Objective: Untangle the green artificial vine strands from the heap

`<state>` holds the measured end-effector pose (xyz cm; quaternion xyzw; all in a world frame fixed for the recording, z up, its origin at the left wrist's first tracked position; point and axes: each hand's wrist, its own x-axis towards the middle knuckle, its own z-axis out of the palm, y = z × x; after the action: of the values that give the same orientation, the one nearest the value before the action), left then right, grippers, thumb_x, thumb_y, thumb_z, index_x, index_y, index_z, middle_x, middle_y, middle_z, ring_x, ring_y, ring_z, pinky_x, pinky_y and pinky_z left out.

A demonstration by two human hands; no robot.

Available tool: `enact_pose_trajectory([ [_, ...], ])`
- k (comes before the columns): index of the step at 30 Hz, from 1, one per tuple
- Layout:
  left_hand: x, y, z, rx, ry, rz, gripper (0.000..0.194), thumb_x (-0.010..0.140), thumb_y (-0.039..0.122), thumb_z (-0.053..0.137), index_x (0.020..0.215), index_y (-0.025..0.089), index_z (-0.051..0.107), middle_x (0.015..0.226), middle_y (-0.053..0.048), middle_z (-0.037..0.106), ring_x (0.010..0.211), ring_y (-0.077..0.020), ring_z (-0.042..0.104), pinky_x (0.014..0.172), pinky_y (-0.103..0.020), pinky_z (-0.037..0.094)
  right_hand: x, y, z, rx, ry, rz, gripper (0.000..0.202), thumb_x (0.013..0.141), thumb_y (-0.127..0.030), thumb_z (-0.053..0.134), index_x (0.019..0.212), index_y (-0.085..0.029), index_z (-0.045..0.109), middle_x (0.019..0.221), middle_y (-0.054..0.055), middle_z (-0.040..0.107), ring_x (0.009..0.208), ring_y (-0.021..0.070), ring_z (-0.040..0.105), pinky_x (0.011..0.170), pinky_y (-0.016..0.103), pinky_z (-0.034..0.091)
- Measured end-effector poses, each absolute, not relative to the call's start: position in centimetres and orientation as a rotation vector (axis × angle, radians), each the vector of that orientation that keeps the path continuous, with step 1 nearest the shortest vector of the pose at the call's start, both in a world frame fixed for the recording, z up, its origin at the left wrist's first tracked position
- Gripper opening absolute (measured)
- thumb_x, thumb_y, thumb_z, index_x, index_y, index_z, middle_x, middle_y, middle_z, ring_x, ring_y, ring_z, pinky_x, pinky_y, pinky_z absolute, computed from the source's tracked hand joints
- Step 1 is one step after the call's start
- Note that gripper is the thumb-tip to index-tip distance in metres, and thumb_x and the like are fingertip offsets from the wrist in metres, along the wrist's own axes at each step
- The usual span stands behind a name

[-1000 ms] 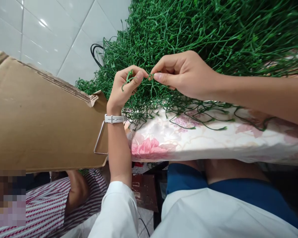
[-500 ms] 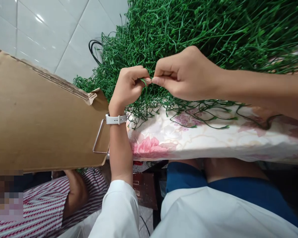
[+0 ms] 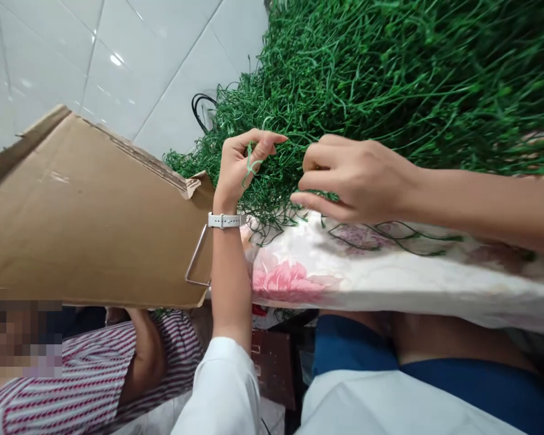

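Green strand [image 3: 249,169], one: crossing the thumb base of the left hand [image 3: 236,166], which is gripping it, thumb meeting forefinger, over the green pile's [image 3: 381,72] near-left edge. Right hand [image 3: 360,181]: hovering at the pile's near edge, thumb standing apart from fingers.

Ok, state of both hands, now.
Left hand: closed, holding a green strand.
Right hand: loosely open, nothing visibly held.

Green strands [image 3: 390,72] lie in a tangled heap.

Brown cardboard [image 3: 118,223], striped sleeve [image 3: 86,374], white tiles [image 3: 149,42]
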<state>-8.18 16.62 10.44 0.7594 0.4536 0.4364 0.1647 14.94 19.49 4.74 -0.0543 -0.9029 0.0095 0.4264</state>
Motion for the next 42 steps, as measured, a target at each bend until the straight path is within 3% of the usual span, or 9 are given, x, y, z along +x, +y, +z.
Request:
enact_pose_trajectory([
  [2,-7.4,16.8,10.2,2.112,1.271,1.18,0.035,0.084,0.053,0.081,0.108,0.026,0.08,0.083,-0.002,0.066,0.062,-0.0088,0.052,0.051,-0.026,0.033,15.5,20.4,4.9,-0.278,-2.198,0.098,0.036,0.1,-0.043,0.048,0.076,-0.02,0.061,0.097,0.013,0.059,0.089,0.025,0.054,0.071,0.039,0.042],
  [4,-7.3,17.1,9.8,2.034,1.287,1.148,0.052,0.075,0.049,0.089,0.12,0.027,0.076,0.089,-0.002,0.069,0.066,-0.011,0.059,0.053,-0.024,0.038,16.0,20.8,5.3,-0.379,-2.14,0.168,0.03,0.1,-0.041,0.049,0.08,-0.02,0.06,0.107,0.015,0.058,0.095,0.0263,0.055,0.076,0.041,0.044],
  [8,-7.9,17.5,9.3,1.991,1.302,1.125,0.067,0.064,0.041,0.096,0.126,0.029,0.073,0.094,-0.003,0.075,0.064,-0.0111,0.06,0.05,-0.022,0.038,16.4,20.6,6.3,-0.513,-2.022,0.32,0.01,0.096,-0.031,0.055,0.096,-0.021,0.057,0.116,0.016,0.057,0.093,0.0245,0.056,0.079,0.039,0.045],
  [16,-7.2,17.2,9.2,2.056,1.232,1.118,0.066,0.07,0.043,0.092,0.131,0.032,0.07,0.091,-0.002,0.078,0.07,-0.0138,0.066,0.051,-0.022,0.042,16.4,21.6,5.7,-0.543,-2.048,0.365,0.03,0.09,-0.03,0.059,0.119,-0.023,0.055,0.116,0.013,0.06,0.085,0.0233,0.056,0.077,0.039,0.046],
  [23,-6.9,17.2,9.4,2.094,1.234,1.12,0.071,0.07,0.04,0.092,0.136,0.033,0.066,0.084,0.0,0.075,0.08,-0.0174,0.072,0.057,-0.023,0.047,16.1,21.7,5.2,-0.539,-2.157,0.33,0.032,0.099,-0.047,0.047,0.096,-0.024,0.069,0.104,0.012,0.062,0.084,0.0258,0.057,0.075,0.042,0.044],
  [28,-6.9,16.9,9.5,2.081,1.186,1.125,0.058,0.076,0.042,0.089,0.129,0.029,0.071,0.083,-0.002,0.076,0.061,-0.0111,0.061,0.05,-0.024,0.043,15.8,22.4,4.8,-0.463,-2.114,0.369,0.024,0.097,-0.045,0.053,0.092,-0.025,0.066,0.093,0.01,0.065,0.082,0.0243,0.055,0.075,0.04,0.042],
  [33,-7.0,16.9,9.5,2.048,1.232,1.146,0.057,0.073,0.046,0.09,0.126,0.031,0.073,0.084,-0.002,0.072,0.059,-0.0115,0.059,0.048,-0.025,0.039,15.5,23.0,4.2,-0.41,-2.079,0.377,0.019,0.093,-0.044,0.059,0.094,-0.026,0.066,0.085,0.008,0.066,0.075,0.0223,0.053,0.071,0.039,0.04],
  [38,-7.8,17.3,9.5,2.02,1.201,1.277,0.052,0.075,0.049,0.088,0.122,0.035,0.073,0.087,-0.002,0.067,0.047,-0.0062,0.033,0.041,-0.026,0.025,15.5,22.9,4.3,-0.453,-2.094,0.344,0.016,0.094,-0.04,0.055,0.093,-0.028,0.065,0.079,0.006,0.066,0.072,0.0237,0.056,0.07,0.041,0.043],
  [42,-8.8,17.3,10.0,1.943,1.195,1.408,0.043,0.09,0.064,0.065,0.125,0.04,0.068,0.095,-0.003,0.064,0.049,-0.0081,0.034,0.043,-0.026,0.029,15.7,22.5,4.7,-0.457,-2.088,0.347,0.015,0.093,-0.04,0.057,0.095,-0.027,0.065,0.081,0.007,0.068,0.071,0.0221,0.056,0.07,0.039,0.043],
])
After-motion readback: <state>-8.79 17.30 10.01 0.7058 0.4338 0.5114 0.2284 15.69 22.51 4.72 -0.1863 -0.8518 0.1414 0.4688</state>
